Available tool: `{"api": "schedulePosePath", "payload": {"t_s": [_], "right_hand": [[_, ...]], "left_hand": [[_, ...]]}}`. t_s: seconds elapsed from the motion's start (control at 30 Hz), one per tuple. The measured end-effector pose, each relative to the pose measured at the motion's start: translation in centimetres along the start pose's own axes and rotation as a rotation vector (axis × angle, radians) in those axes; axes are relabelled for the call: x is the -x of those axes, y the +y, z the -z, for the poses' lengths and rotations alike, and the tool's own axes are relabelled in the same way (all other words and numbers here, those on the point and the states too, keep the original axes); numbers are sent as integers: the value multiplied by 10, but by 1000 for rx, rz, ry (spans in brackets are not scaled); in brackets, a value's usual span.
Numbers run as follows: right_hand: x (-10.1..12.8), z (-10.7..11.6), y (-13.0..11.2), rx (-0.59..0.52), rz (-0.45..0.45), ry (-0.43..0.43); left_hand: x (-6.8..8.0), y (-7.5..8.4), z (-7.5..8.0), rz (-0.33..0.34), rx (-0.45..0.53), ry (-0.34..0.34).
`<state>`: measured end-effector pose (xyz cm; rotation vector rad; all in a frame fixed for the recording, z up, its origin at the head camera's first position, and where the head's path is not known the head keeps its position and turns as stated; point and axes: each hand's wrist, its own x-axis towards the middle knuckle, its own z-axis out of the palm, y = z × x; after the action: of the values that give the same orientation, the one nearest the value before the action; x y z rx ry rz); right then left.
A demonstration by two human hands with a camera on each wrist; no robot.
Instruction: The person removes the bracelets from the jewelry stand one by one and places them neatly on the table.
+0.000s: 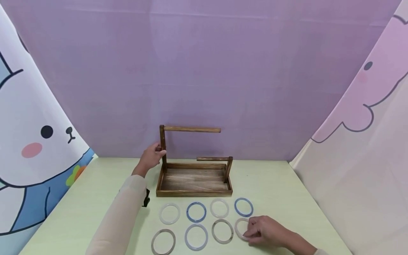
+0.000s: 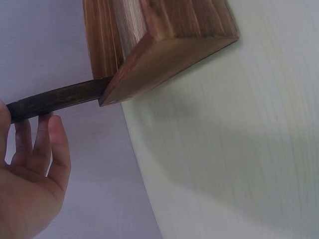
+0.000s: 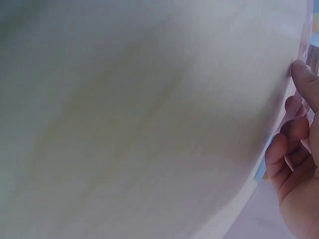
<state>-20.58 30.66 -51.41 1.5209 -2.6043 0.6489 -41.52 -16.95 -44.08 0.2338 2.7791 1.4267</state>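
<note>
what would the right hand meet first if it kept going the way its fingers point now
The right hand points left along the near row; past the pale ring it pinches, it would likely meet the brownish translucent ring first, though depth is unclear.

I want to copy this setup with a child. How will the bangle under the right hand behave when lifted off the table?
The bangle looks like a thin, glossy, translucent hoop, so probably stiff and somewhat slippery. It lies flat on the table, so the right hand may need to tip an edge up first. If dropped on edge it would likely roll, and it could chip.
</note>
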Motion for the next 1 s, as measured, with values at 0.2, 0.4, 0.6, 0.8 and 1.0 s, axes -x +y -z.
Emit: {"api": "schedulePosePath", "payload": {"t_s": [0.2,0.4,0.6,0.8,1.0], "right_hand": [[4,1,0,-129,-117,-26],[4,0,0,-256,-267,-23],[1,-1,2,-279,-303,-31],[-2,2,3,-292,-328,-42],[-4,6,2,-303,-337,-69]], "left_hand": [[0,-1,0,4,9,-14],[0,1,4,9,29,-32],[5,0,8,9,37,-30],[6,-1,9,-7,6,-18],[10,-1,6,1,-143,-7]]}}
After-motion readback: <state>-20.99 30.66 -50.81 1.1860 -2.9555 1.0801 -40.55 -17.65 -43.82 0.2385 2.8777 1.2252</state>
